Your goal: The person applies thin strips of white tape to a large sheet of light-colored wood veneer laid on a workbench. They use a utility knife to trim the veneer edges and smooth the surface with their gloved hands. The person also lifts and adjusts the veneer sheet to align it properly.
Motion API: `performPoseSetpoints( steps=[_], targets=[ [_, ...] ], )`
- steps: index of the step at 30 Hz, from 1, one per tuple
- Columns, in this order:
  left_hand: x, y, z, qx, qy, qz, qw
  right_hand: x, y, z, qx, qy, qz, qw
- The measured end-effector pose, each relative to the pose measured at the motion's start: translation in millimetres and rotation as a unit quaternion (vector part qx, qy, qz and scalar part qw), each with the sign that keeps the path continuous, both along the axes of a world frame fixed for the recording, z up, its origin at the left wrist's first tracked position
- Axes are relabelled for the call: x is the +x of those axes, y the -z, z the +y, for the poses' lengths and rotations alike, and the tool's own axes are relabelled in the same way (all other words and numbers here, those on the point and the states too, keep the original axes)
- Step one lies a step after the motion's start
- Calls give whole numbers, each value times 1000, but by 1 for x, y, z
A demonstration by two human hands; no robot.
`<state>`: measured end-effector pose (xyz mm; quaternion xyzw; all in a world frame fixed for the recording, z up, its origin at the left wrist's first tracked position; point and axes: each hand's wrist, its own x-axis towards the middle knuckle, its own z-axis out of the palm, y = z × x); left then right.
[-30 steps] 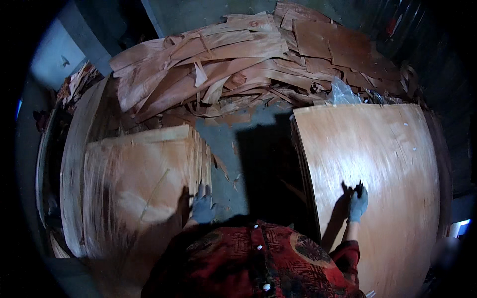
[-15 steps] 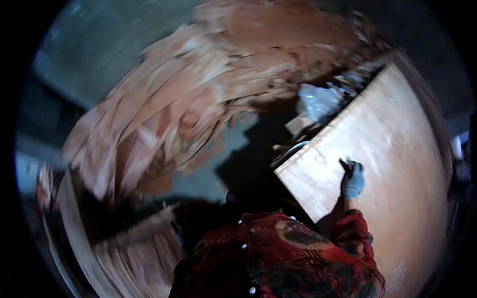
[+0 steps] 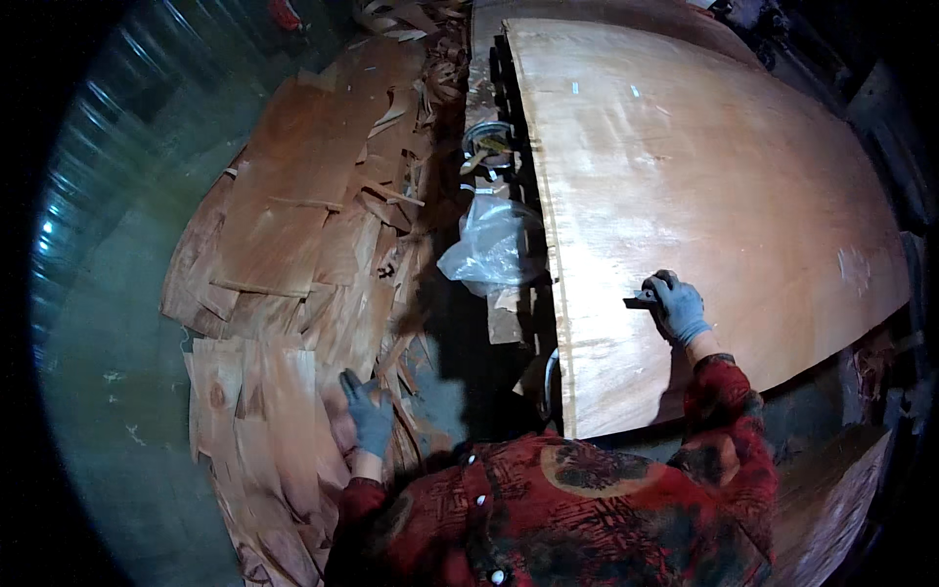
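Note:
A grey-blue glove covers my right hand, which is closed round a small dark flat-ended tool. That hand is over the near left part of a large pale plywood sheet; whether the tool touches the surface is hard to tell. My left hand, gloved alike, reaches out at lower left with its fingers apart. Beneath or beside it lie long reddish-brown veneer strips, and I see nothing held in it. Both sleeves are red and dark patterned.
More veneer sheets lie heaped along the left, beside a greenish wall or sheet. Between heap and plywood sit a clear plastic bag and a round container. Another wood sheet shows at lower right.
My view has turned, so the plywood's edge now runs nearly upright in the picture. My left hand, barely visible in shadow before, now stretches over the veneer. The right hand stays over the plywood.

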<state>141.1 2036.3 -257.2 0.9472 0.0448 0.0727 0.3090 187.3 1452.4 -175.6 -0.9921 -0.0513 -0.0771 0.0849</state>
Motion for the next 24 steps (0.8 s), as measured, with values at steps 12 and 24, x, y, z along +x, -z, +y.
performPoseSetpoints(
  steps=[12, 24],
  targets=[
    [173, 42, 6, 5, 346, 108, 932, -229, 44, 186, 225, 498, -164, 821],
    [226, 75, -92, 123, 677, 57, 723, -385, 214, 449, 249, 910, -126, 308]
  ],
)
